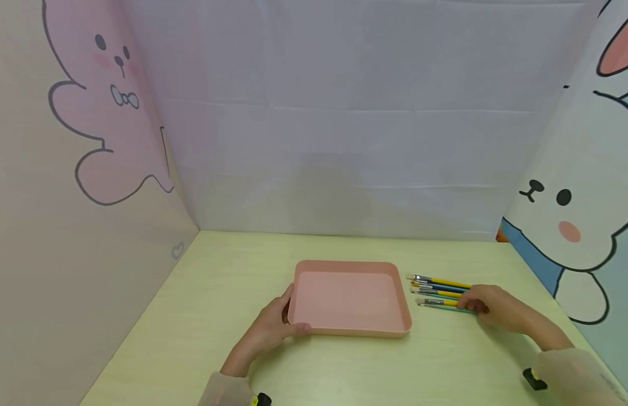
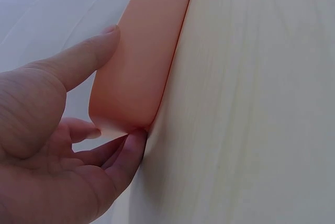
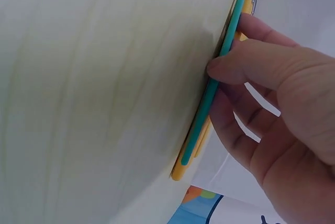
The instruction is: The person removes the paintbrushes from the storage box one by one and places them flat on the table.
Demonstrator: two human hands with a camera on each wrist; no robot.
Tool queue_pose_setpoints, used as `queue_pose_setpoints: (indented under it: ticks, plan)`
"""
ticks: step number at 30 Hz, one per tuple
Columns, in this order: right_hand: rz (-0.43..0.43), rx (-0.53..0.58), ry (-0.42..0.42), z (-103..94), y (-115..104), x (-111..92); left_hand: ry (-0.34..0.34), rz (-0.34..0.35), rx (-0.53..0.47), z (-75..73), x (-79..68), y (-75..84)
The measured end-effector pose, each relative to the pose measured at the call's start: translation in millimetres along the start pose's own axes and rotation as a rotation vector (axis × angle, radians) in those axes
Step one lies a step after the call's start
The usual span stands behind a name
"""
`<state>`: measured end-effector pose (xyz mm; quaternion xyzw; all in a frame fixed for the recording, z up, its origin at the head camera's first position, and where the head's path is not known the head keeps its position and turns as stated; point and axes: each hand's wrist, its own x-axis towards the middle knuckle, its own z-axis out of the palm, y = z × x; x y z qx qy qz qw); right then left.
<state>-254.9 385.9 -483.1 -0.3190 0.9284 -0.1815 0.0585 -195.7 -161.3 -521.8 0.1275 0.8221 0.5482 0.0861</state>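
Note:
In the head view, a shallow pink tray [image 1: 349,296] lies on the table. My left hand [image 1: 267,326] grips its near left corner, thumb along the front side and fingers around the left wall. The left wrist view shows the thumb against the outer wall and the fingertips low at the tray's corner [image 2: 138,72]. To the right of the tray lie several paintbrushes [image 1: 438,282] with yellow, blue and green handles, bristles pointing left. My right hand [image 1: 499,309] pinches handles from the near side. In the right wrist view, its thumb presses a green paintbrush [image 3: 196,135] beside yellow ones.
The pale wooden table [image 1: 182,338] is bounded by a white sheet [image 1: 344,113] at the back. Side panels carry a pink cartoon animal [image 1: 106,141] on the left and a white cartoon rabbit [image 1: 593,225] on the right, close to my right arm.

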Motion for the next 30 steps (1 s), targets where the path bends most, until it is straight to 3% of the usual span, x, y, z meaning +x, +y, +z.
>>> queue_pose_setpoints:
  ticks: [5, 17, 30]
  plan:
    - [-0.038, -0.042, 0.056, 2.6, 2.3, 0.4, -0.002, 0.005, 0.010, 0.3, 0.5, 0.5]
    - [-0.045, -0.090, 0.101, 4.4, 0.3, -3.1, -0.007, 0.001, 0.009, 2.9, 1.9, 2.4]
    - [-0.051, -0.196, 0.216, 3.9, -17.9, -6.7, 0.000, -0.006, 0.014, 0.8, 0.2, 0.1]
